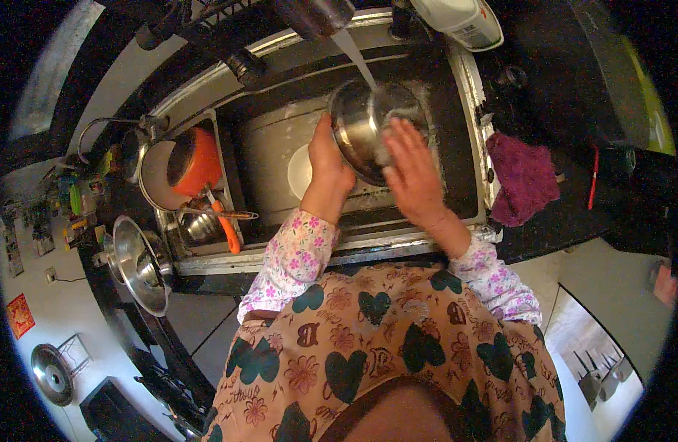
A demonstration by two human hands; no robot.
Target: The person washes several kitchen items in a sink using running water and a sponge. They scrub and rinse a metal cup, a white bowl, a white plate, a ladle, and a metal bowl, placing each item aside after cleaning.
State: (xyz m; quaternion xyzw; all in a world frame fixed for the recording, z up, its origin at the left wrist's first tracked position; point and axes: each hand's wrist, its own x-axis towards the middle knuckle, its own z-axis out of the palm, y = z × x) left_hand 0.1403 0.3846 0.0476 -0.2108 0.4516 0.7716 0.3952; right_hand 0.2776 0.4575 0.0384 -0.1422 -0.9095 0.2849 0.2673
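A shiny metal bowl is tilted over the sink, its outside facing up. My left hand grips its left side, thumb along the edge. Across the bowl's right part lies my right hand, fingers stretched out and flat against the metal. Something pale shows beside those fingers; whether it is water or a scrubber I cannot make out. A stream of water falls from the dark tap onto the bowl's far side. Below, partly behind my left hand, a white bowl sits on the sink floor.
On the left, an orange pot and an orange-handled utensil crowd the smaller basin. Metal bowls stand farther left. A purple cloth lies right of the sink, and a white bottle stands behind it.
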